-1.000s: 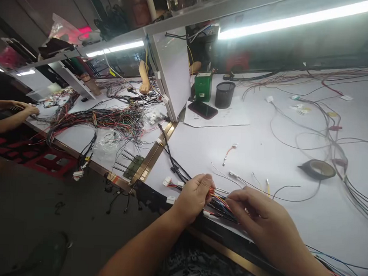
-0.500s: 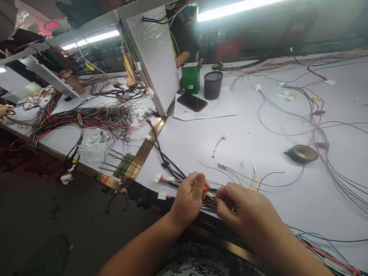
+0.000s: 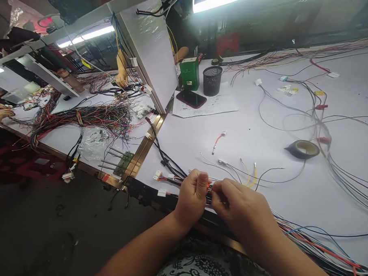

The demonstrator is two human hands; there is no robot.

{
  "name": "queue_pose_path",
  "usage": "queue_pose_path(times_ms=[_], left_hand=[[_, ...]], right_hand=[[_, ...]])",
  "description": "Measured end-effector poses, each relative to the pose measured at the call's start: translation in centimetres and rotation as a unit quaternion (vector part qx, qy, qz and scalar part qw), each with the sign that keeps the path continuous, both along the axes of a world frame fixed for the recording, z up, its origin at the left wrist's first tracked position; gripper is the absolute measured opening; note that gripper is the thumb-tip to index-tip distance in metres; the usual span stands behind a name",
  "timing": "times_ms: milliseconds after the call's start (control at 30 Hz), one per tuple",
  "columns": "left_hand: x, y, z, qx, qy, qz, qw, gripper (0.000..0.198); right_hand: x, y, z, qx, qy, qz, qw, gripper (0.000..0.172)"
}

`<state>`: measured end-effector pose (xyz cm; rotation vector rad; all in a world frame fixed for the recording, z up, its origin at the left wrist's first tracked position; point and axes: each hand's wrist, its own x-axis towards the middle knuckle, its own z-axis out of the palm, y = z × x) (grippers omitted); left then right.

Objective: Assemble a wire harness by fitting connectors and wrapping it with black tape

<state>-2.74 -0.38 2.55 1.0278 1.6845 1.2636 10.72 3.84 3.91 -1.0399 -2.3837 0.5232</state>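
Observation:
My left hand (image 3: 193,197) is closed around a bundle of wires (image 3: 209,194) at the near edge of the white table, its thumb on top. From the left side of that fist stick out black-sleeved cables ending in white connectors (image 3: 162,192). Close beside it, my right hand (image 3: 240,203) is closed, with thumb and fingertips pinching at wires of the same bundle; the fingers hide exactly which ones. Loose wires with metal terminals, among them a yellow wire (image 3: 254,175), lie just beyond my hands. Farther off lies a short orange wire (image 3: 218,142).
A roll of black tape (image 3: 302,149) lies to the right. At the back stand a green box (image 3: 189,74) and a black mesh cup (image 3: 212,81), near a phone (image 3: 191,99). A white partition (image 3: 151,51) divides the tables; a large wire bundle (image 3: 81,119) and co-workers' hands (image 3: 122,79) are left.
My right hand has shifted slightly left, closer to my left fist, and now covers more of the wires. The view has moved a little. A co-worker's hand beyond the partition has moved left.

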Motion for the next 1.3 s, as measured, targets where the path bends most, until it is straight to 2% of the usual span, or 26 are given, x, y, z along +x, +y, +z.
queue_pose_path(times_ms=[133, 333, 600, 733, 833, 1033, 1167, 1300], left_hand=[[0.1, 0.0, 0.0, 0.019, 0.016, -0.012, 1.000, 0.041], [-0.3, 0.3, 0.0, 0.018, 0.017, 0.002, 1.000, 0.042], [0.2, 0.5, 0.2, 0.033, 0.028, 0.011, 0.999, 0.042], [-0.2, 0.7, 0.5, 0.028, -0.075, -0.011, 0.997, 0.047], [-0.7, 0.7, 0.6, 0.029, -0.139, -0.044, 0.989, 0.045], [-1.1, 1.4, 1.2, -0.010, -0.291, 0.040, 0.956, 0.042], [-1.0, 2.0, 1.3, -0.055, -0.321, 0.031, 0.945, 0.050], [-1.1, 2.4, 0.7, -0.098, -0.333, 0.034, 0.937, 0.052]], right_hand=[[-0.1, -0.1, -0.8, 0.036, 0.015, -0.001, 0.999, 0.029], [0.5, 0.1, -0.8, -0.019, 0.018, 0.022, 0.999, 0.018], [0.3, -0.1, -0.9, -0.043, 0.042, 0.017, 0.998, 0.016], [0.2, 0.4, -0.4, -0.060, 0.075, 0.020, 0.995, 0.013], [0.5, 1.0, -0.1, -0.025, 0.083, 0.036, 0.996, 0.014], [0.5, 1.8, 1.0, 0.018, -0.031, 0.057, 0.998, 0.028], [-0.8, 1.8, 1.9, 0.031, -0.094, 0.070, 0.993, 0.027], [-1.9, 1.6, 1.3, 0.082, -0.130, 0.088, 0.984, 0.017]])
